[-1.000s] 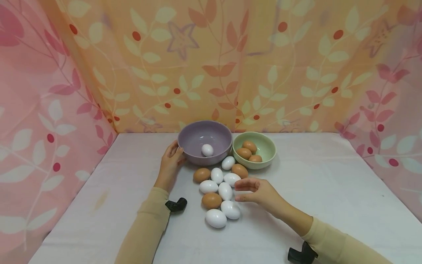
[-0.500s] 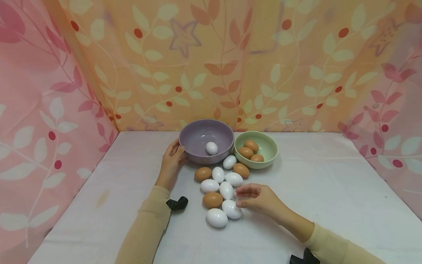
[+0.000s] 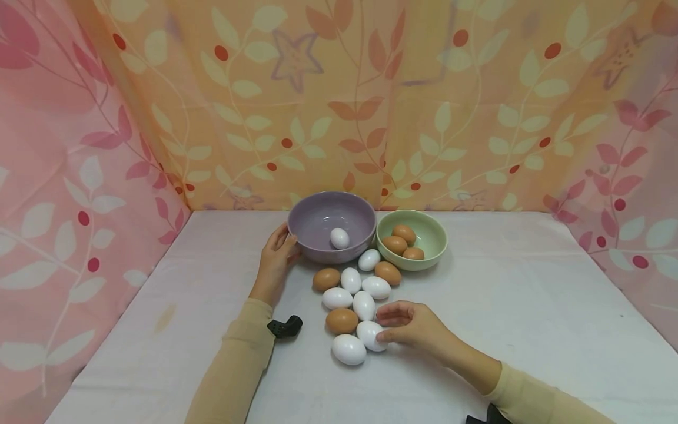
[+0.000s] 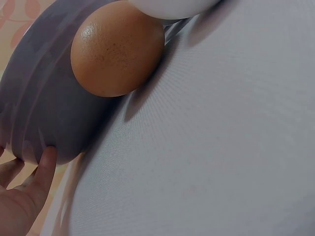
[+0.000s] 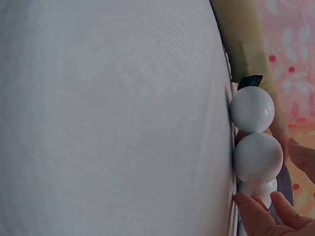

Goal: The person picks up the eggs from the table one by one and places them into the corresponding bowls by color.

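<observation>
My left hand (image 3: 275, 259) holds the left side of the purple bowl (image 3: 312, 221), its thumb and fingertips (image 4: 47, 155) against the outer wall. Inside that bowl lies one white egg (image 3: 339, 238). My right hand (image 3: 415, 325) is spread at the right of a white egg (image 3: 371, 335), thumb and fingers apart on either side of it. In the right wrist view a gap shows between the thumb and this white egg (image 5: 259, 158). Several white and brown eggs lie in a cluster on the table, among them a brown egg (image 3: 341, 321) and a front white egg (image 3: 348, 350).
A green bowl (image 3: 435, 244) with three brown eggs stands right of the purple one. Nearest the bowls lie a white egg (image 3: 369, 259) and a brown egg (image 3: 388, 273). Patterned cloth (image 3: 339, 106) rises behind the white-covered table (image 3: 529, 282).
My right hand has moved down and nearer, toward the front white eggs. The white egg in the purple bowl has rolled slightly right. My left hand stays at the bowl.
</observation>
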